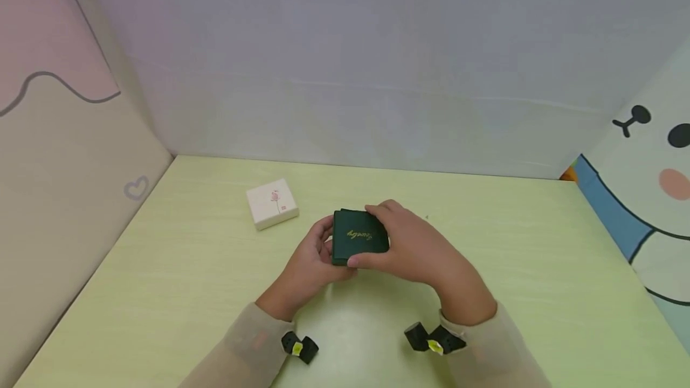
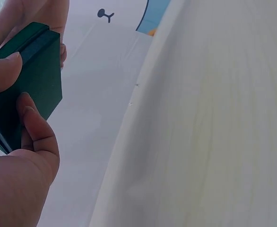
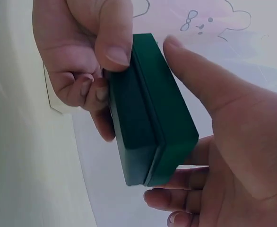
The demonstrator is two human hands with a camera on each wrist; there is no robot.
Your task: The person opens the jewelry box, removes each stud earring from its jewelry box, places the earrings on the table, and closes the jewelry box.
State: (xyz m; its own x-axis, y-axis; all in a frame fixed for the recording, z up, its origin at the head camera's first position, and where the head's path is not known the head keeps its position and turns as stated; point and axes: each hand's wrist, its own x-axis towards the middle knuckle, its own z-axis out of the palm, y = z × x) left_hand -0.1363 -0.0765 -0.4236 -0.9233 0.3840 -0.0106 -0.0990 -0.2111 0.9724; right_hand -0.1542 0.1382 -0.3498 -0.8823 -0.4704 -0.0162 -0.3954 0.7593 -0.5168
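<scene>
A dark green jewelry box with gold lettering on its lid is held above the table between both hands. The lettering appears upside down in the head view. My left hand grips the box's lower part from the left, its thumb on the side wall in the right wrist view. From the right, my right hand spans the lid, thumb at the near edge and fingers at the far edge. A seam between lid and base runs round the box; the lid sits down on the base. Its inside is hidden.
A small white box with a pink flower print lies on the pale yellow-green table, left of and beyond the hands. Printed cloth walls stand at the back and both sides.
</scene>
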